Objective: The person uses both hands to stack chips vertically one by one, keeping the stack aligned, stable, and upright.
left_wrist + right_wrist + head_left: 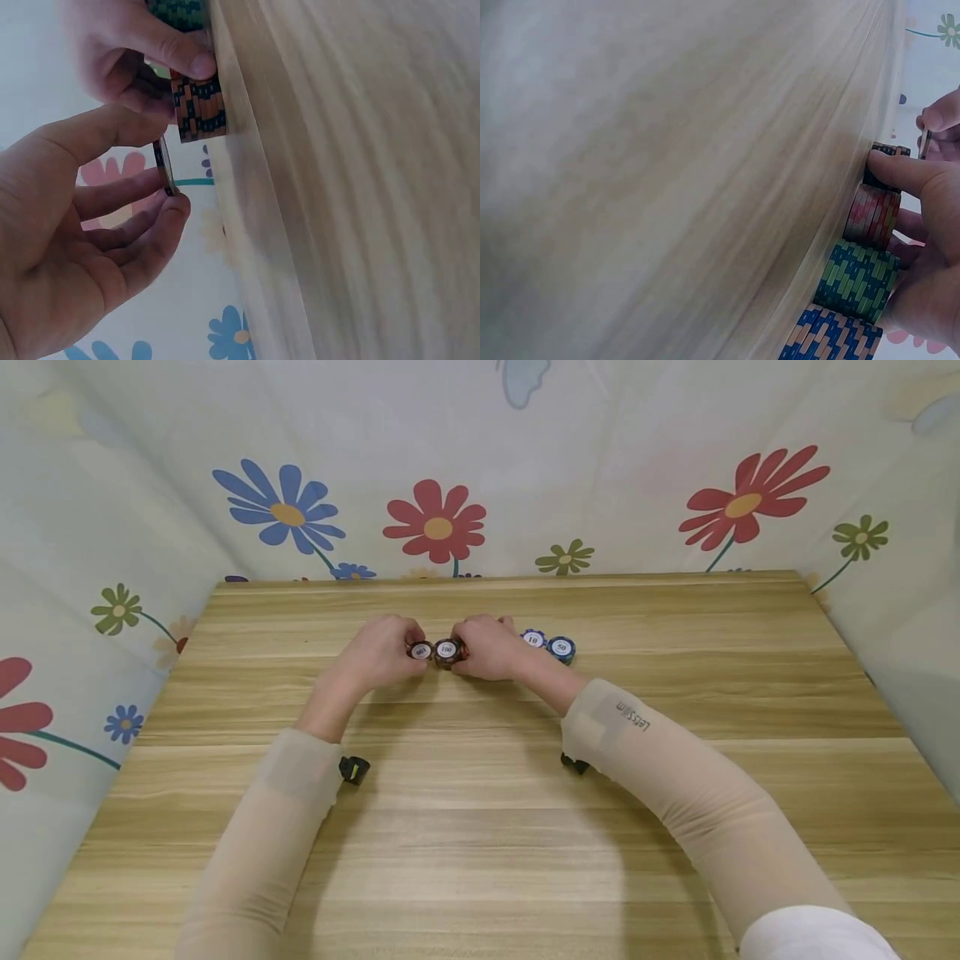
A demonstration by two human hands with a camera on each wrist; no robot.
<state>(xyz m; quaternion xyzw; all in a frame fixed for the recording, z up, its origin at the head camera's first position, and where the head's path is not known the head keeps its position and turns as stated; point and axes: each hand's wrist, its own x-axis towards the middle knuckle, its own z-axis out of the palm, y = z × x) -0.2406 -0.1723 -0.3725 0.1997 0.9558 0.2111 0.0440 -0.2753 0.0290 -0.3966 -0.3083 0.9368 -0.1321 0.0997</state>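
The left hand [378,653] has its fingers curled, and thumb and fingertips pinch a single chip [421,651] held apart from the stack beside it; the left wrist view shows this chip [164,166] edge-on between thumb and forefinger, clear of the wood. Just right of that hand, between both hands, stands the brown stack [447,651] topped by a chip marked 100. The right hand [489,647] curls against this stack's far side, its thumb pressing the stack's edge in the right wrist view [882,172]; how the other fingers lie behind it cannot be told.

Right of the right hand, two more stacks stand on the table [480,827]: one topped 10 [533,638], nearly touching the knuckles, and one topped 50 [562,647] just beside it. The right wrist view shows four stacks in a row: dark, red [872,216], green [856,281] and blue [831,341].

Bare wood lies open on both outer sides of the hands and toward the person; the table's back edge is near the floral cloth [438,522].
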